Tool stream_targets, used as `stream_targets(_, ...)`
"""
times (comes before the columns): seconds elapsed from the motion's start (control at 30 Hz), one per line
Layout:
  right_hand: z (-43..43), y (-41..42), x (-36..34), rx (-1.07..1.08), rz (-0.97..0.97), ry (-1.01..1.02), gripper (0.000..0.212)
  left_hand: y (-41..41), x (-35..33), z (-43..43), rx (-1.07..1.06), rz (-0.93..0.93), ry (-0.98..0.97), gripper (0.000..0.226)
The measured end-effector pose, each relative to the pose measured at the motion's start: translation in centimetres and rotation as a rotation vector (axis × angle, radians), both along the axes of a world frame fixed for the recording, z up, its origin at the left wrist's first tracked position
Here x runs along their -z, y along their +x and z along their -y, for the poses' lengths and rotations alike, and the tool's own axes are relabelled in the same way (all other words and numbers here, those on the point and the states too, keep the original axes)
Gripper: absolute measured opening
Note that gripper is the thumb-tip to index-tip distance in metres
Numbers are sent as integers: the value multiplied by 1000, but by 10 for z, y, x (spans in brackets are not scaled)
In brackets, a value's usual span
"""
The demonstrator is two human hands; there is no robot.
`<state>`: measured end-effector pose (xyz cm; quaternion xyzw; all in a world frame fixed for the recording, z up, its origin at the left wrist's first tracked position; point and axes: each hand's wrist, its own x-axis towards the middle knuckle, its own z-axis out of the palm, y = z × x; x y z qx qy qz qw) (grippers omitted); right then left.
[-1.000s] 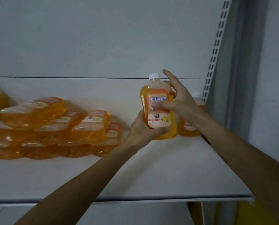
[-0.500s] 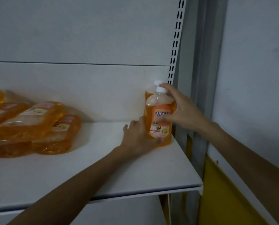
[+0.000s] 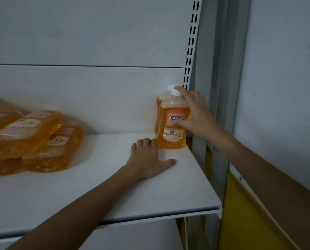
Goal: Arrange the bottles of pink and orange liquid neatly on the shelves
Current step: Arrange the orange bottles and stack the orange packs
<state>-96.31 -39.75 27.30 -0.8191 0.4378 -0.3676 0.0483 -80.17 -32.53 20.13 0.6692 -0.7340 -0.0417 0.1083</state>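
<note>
Right hand grips the upright front bottle; left hand rests open on the shelf, nearer the sideways-lying bottles at left.

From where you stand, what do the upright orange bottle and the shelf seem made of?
Upright orange bottle: probably clear glossy plastic; the liquid shows through, with highlights. Shelf: likely white painted metal, matte; thin folded front edge.
</note>
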Motion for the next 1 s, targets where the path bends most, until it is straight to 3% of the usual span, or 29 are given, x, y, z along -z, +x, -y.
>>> stream_targets(0.17, -2, 2, -2, 21, -32, 19, 96, -1, -5, -5, -5, -32, -7, 80)
stream_targets(0.37, -16, 3, -40, -20, -97, -9, 91, 22, -22, -27, 8, -125, -182, 65)
stream_targets(0.6, -27, 96, -71, -235, -89, -200, 70, 97, -66, -67, -107, -131, -432, 56)
stream_targets(0.8, -46, 225, -54, -427, 107, 147, 52, 197, -76, -114, -316, -84, -527, 56)
stream_targets(1.0, -45, 305, -21, -294, -105, 562, 66, 238, -81, -127, -373, 218, -204, 88)
